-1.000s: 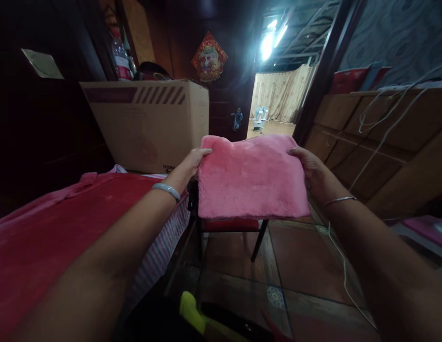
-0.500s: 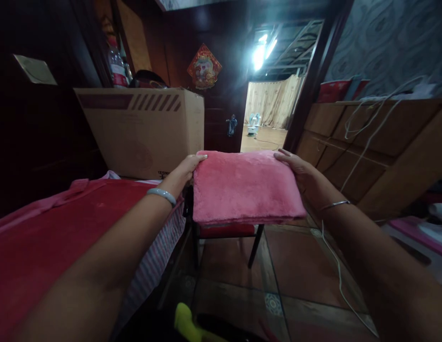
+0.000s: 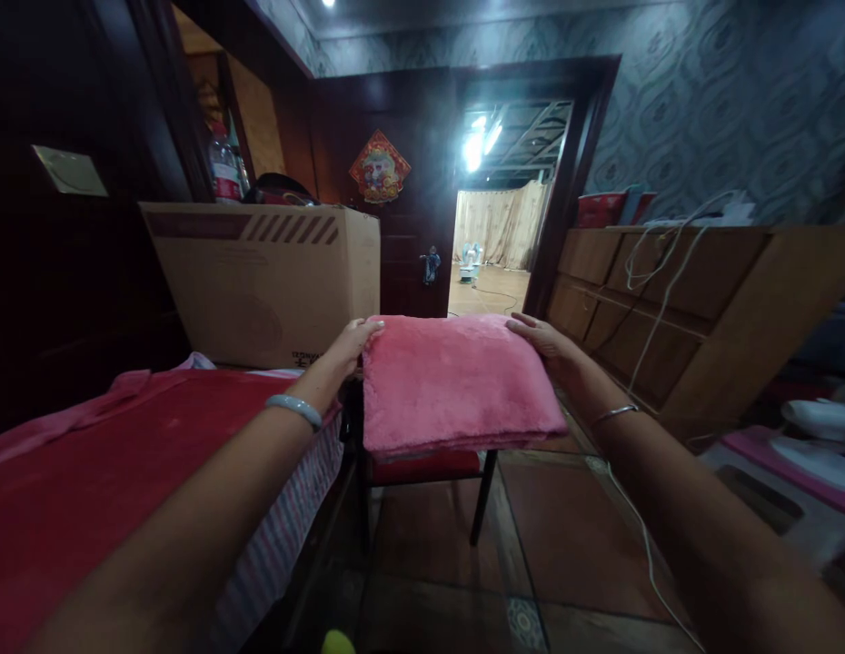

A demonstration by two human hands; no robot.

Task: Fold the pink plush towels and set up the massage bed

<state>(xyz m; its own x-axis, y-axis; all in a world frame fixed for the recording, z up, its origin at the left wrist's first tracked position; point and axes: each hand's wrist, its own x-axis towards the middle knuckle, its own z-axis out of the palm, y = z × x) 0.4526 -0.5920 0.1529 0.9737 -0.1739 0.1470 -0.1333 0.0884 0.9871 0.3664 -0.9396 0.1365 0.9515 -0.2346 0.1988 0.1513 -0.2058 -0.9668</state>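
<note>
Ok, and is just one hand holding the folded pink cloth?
No, the left hand and the right hand each hold the folded pink cloth near one of its far corners.

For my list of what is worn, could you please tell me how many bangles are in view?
2: a thick pale bangle worn just behind the left hand and a thin silvery bangle worn just behind the right hand. I see no others.

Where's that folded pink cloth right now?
In the head view, the pink cloth is just below centre, its far corners in the left hand and right hand, with the red chair seat showing beneath.
</note>
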